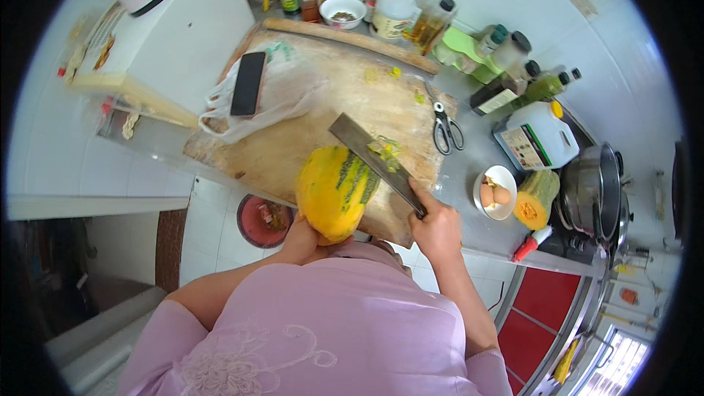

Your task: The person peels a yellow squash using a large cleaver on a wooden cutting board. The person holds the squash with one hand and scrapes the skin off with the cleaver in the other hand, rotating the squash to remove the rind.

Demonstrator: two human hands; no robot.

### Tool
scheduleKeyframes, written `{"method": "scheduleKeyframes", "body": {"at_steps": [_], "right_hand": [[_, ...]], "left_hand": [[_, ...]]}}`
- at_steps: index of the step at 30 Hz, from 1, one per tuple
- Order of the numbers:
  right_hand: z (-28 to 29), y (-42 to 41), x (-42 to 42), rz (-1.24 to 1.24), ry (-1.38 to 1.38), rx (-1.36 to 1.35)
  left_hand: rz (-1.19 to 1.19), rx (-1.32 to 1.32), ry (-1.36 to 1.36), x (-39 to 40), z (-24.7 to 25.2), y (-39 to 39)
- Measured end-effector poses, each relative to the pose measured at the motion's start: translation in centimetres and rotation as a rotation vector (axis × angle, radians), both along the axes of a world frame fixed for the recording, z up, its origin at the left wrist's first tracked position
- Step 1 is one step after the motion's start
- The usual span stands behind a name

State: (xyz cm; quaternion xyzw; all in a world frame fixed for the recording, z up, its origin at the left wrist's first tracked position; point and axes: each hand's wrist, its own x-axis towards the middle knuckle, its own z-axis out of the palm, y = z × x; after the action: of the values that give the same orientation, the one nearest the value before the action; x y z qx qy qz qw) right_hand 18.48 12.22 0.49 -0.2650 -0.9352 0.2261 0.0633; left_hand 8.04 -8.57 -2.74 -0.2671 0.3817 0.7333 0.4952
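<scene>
My left hand (305, 239) holds a yellow pumpkin (324, 192) from below, near my body at the front edge of the wooden cutting board (308, 126). Part of its rind is peeled to bright yellow, while green striped skin shows on the right side. In my right hand (438, 226) is a cleaver (374, 159), gripped by the handle. Its blade lies across the pumpkin's upper right edge; whether it touches the rind I cannot tell. Green and yellow peelings (386, 149) sit beside the blade. The fingers under the pumpkin are partly hidden.
A phone (248, 83) rests on a plastic bag (291, 88). Scissors (446, 127) lie at the board's right edge, a rolling pin (352, 44) at the back. Rightward are a bowl of eggs (512, 192), a cut squash (539, 198) and a pot (588, 192). A red basin (250, 225) is below.
</scene>
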Motion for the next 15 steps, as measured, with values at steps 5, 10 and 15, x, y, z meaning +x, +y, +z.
{"method": "scheduleKeyframes", "body": {"at_steps": [5, 10, 15], "right_hand": [[1.7, -2.3, -0.7, 0.168, 0.101, -0.008], [2.4, -3.0, -1.5, 0.236, 0.032, 0.038], [3.1, -2.6, -1.8, 0.201, 0.006, 0.001]], "left_hand": [[-0.047, 0.039, 0.007, -0.3, -1.0, -0.3], [-0.035, 0.066, -0.013, -0.3, -1.3, -0.5], [0.007, 0.086, 0.031, 0.0, -1.1, -0.3]]}}
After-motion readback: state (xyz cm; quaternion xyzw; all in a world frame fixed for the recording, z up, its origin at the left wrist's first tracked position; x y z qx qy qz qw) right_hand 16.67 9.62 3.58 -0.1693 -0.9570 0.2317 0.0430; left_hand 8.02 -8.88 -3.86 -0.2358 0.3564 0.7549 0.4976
